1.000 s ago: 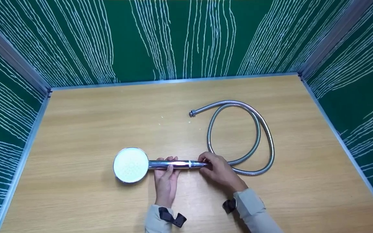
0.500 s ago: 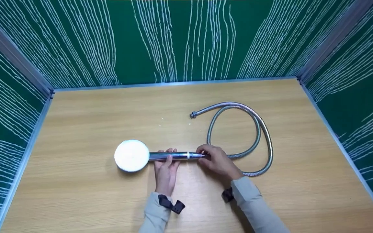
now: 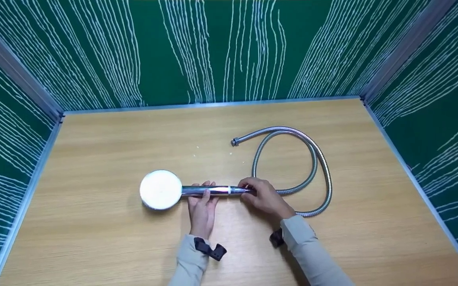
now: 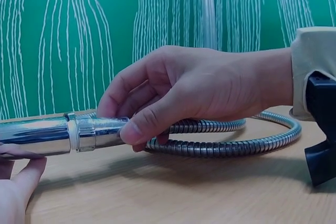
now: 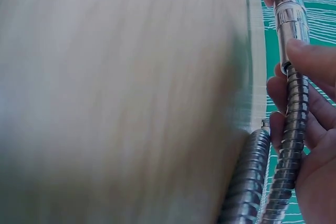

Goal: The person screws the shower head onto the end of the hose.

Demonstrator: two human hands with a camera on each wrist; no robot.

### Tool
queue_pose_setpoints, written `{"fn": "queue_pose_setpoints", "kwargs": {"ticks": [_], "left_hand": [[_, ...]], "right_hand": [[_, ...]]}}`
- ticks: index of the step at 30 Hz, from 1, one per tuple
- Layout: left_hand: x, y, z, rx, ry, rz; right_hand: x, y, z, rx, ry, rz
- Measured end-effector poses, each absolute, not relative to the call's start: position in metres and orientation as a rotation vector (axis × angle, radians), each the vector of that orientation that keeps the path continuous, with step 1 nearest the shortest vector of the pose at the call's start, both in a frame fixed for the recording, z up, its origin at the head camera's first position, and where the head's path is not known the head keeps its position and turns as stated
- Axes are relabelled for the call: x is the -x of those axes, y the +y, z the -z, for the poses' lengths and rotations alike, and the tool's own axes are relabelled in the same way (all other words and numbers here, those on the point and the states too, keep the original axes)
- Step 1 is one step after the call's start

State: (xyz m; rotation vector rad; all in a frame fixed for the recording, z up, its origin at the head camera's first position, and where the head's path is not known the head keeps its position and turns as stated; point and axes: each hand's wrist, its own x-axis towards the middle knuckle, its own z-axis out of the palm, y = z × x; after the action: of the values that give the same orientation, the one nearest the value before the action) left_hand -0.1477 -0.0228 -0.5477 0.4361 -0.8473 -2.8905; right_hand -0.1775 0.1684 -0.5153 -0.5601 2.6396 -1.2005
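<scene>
A chrome shower head (image 3: 160,190) with a round white face points face up, its handle lying sideways across the head view. My left hand (image 3: 202,208) holds the handle from below, thumb on top. At the handle's right end, past a white ring (image 4: 73,134), sits the tapered metal connector (image 4: 107,131) of the shower hose. My right hand (image 3: 264,197) pinches this connector between thumb and fingers. In the right wrist view the ribbed hose (image 5: 294,124) runs from the connector down past my palm. The connector meets the handle end at the white ring.
The metal hose (image 3: 328,174) loops over the wooden table (image 3: 113,246) on the right. Its free end with a nut (image 3: 235,142) lies near the middle. Small white crumbs (image 3: 197,147) are scattered there. Green walls (image 3: 165,79) with white lines enclose the back and sides.
Both hands and the shower head have shifted slightly up in the head view, away from the front edge. My grips on the handle and connector stay the same.
</scene>
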Motion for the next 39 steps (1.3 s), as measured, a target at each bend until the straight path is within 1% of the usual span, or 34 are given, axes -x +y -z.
{"fn": "queue_pose_setpoints", "kwargs": {"ticks": [8,17,29,39], "left_hand": [[0.1481,-0.0216,0.5497,-0.388,-0.865,2.885],[0.1469,-0.0209,0.55,-0.378,-0.864,2.874],[0.1449,-0.0221,0.5495,-0.389,-0.855,2.875],[0.1446,-0.0239,0.5525,-0.339,-0.835,2.877]], "right_hand": [[0.1785,0.1685,0.5168,0.663,2.695,1.15],[0.1776,0.1639,0.5131,0.574,2.698,1.118],[0.1761,0.1612,0.5128,0.562,2.746,1.042],[0.1768,0.1631,0.5127,0.688,2.745,1.009]]}}
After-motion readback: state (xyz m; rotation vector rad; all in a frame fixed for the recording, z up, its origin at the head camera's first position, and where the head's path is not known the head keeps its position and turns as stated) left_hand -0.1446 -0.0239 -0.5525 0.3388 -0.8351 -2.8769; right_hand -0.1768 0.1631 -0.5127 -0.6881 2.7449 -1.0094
